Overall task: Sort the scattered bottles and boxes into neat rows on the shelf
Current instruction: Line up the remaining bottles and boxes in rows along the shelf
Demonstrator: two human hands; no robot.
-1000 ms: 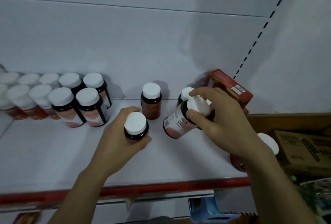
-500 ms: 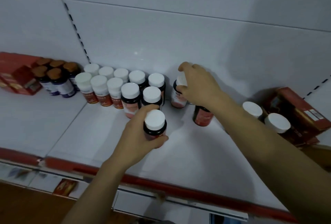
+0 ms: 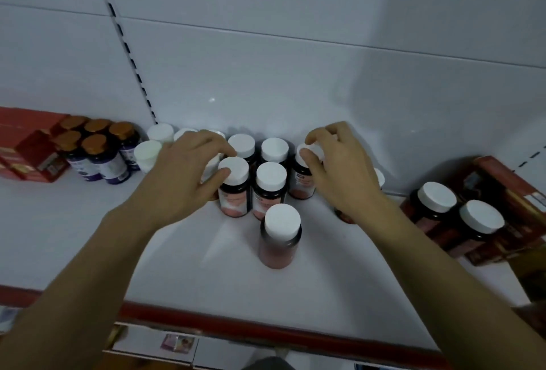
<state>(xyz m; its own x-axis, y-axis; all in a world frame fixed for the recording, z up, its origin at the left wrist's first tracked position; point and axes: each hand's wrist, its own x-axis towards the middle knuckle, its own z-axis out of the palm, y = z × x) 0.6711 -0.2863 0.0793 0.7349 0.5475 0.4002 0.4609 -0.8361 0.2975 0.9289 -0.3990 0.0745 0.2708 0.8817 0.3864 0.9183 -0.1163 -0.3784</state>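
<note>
Several dark bottles with white caps stand in two rows at the back of the white shelf. My left hand pinches the cap of the front-row bottle between thumb and fingers. My right hand grips the cap of the back-row bottle at the right end of the group. One more white-capped bottle stands alone in front of the rows, touched by neither hand. Another bottle is mostly hidden under my right wrist.
Two white-capped bottles stand at the right against a tilted red box. Orange-capped bottles and red boxes sit at the far left. A red strip runs along the shelf's front edge.
My left hand let go of its bottle, which now stands alone in front, and moved to a front-row cap. My right hand stays on the back-row bottle.
</note>
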